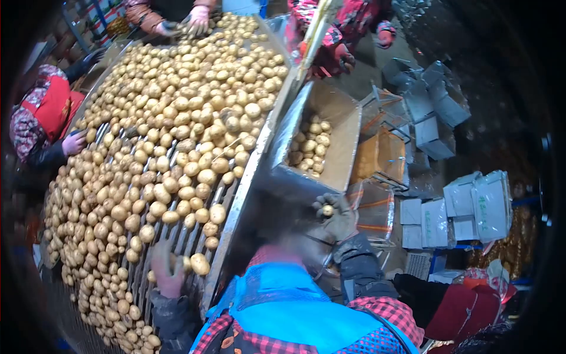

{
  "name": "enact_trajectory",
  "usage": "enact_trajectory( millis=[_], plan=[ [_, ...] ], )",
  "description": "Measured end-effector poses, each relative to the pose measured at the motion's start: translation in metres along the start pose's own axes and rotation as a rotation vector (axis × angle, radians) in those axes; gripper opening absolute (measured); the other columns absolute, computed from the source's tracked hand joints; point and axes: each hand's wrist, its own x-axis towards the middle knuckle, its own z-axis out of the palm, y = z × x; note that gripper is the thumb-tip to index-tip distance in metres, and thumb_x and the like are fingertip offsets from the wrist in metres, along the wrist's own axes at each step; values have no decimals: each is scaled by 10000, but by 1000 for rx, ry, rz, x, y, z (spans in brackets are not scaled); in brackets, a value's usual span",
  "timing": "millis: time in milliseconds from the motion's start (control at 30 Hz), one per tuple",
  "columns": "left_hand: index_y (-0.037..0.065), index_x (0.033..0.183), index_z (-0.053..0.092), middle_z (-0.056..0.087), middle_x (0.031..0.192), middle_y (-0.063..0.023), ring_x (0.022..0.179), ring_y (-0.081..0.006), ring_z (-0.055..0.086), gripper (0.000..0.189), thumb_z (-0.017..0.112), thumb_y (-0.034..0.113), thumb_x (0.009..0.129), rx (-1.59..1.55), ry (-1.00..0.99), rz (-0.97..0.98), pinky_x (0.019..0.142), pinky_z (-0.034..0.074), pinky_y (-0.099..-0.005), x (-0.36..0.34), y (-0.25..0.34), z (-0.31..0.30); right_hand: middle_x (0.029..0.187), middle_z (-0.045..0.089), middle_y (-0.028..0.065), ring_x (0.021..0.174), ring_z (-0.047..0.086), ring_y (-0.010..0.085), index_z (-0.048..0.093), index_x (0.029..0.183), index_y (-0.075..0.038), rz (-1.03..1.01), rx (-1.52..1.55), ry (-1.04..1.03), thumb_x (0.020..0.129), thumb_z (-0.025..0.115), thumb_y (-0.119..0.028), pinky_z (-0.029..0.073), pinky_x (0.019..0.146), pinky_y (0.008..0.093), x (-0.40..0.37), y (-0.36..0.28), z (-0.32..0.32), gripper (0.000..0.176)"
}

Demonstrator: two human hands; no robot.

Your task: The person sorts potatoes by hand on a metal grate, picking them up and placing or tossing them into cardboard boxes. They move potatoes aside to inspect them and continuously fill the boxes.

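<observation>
My left hand (pixel 168 271), in a pinkish glove, is over the slatted sorting table. Its fingers are apart and slightly blurred, with nothing visible in them. Just to its right, a pale potato (pixel 200 264) lies on the slats. My right hand (pixel 341 221), in a dark grey glove, is off the table's right side. Its fingers curl around a small potato (pixel 328 210), just below a lined carton (pixel 348 135) with several potatoes inside. Many loose potatoes (pixel 177 112) cover the table, thinning toward its right edge.
A metal rail (pixel 244 189) borders the table's right side. Past the carton stand an orange-lined crate (pixel 380 156) and several white boxes (pixel 433 221). Co-workers stand around the table; one gloved hand (pixel 75 142) is at its left edge, others at the far end.
</observation>
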Motion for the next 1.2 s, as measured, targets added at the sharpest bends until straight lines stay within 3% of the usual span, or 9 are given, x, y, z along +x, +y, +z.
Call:
enact_trajectory(
  millis=[333, 433, 500, 600, 733, 900, 1000, 1100, 1200],
  plan=[
    [-37, 1348, 497, 514, 1372, -224, 1310, -377, 450, 523, 617, 193, 895, 65, 3, -231, 1114, 328, -454, -14, -44, 1, 960, 667, 6, 897, 628, 109, 651, 921, -95, -518, -1763, -164, 825, 699, -19, 514, 799, 281, 1, -20, -124, 131],
    [-33, 1323, 516, 521, 1350, -227, 1299, -384, 453, 504, 617, 199, 888, 44, -4, -212, 1103, 333, -469, -14, -40, -1, 932, 686, 97, 836, 675, 203, 639, 1031, -47, -696, -1713, 482, 961, 625, -346, 534, 735, 323, -8, -119, -20, 307],
    [-32, 1305, 527, 530, 1330, -231, 1293, -390, 454, 492, 617, 208, 885, 51, -18, -198, 1097, 330, -488, -16, -40, -1, 722, 574, 50, 756, 603, 188, 601, 886, -74, -779, -291, 26, 983, 549, -141, 515, 679, 273, 88, -213, -82, 129],
    [-35, 1307, 521, 522, 1335, -232, 1287, -390, 460, 492, 613, 199, 885, 43, -25, -204, 1093, 341, -482, -15, -29, -11, 805, 567, 29, 788, 594, 161, 588, 875, -74, -990, -1664, 629, 975, 556, -122, 512, 697, 243, 67, -223, -36, 115],
    [-38, 1314, 513, 508, 1347, -232, 1280, -395, 465, 496, 612, 193, 886, 48, -9, -239, 1085, 356, -474, -29, -43, -8, 901, 572, 37, 823, 587, 135, 586, 890, -96, -464, 148, 213, 940, 594, -83, 493, 703, 255, 88, -148, -50, 52],
    [-38, 1332, 507, 492, 1367, -236, 1296, -392, 453, 502, 608, 196, 899, 54, 6, -253, 1094, 346, -470, -28, -42, -9, 744, 606, 60, 745, 610, 142, 589, 800, -77, -693, -1719, 115, 941, 633, -227, 497, 656, 305, 69, -79, -83, 211],
    [-36, 1340, 504, 486, 1378, -238, 1311, -392, 438, 504, 606, 197, 905, 57, -24, -258, 1105, 331, -471, -19, -35, -12, 694, 603, 90, 616, 596, 173, 580, 824, -65, -976, -1769, 620, 906, 667, -235, 491, 584, 346, 113, -156, -63, 208],
    [-36, 1342, 502, 483, 1387, -239, 1321, -394, 427, 505, 608, 194, 906, 67, -57, -238, 1111, 322, -473, -11, -30, -12, 773, 669, 48, 722, 645, 193, 612, 1042, -33, -1245, -1334, 376, 868, 680, -124, 510, 677, 320, 120, -249, 0, 208],
    [-38, 1335, 505, 492, 1380, -237, 1325, -397, 422, 496, 611, 185, 905, 31, -45, -249, 1110, 322, -477, -13, -24, -17, 988, 653, 89, 935, 621, 277, 610, 1148, -77, -752, -2397, 485, 945, 598, -278, 500, 858, 399, 96, -249, 21, 286]
  ],
)
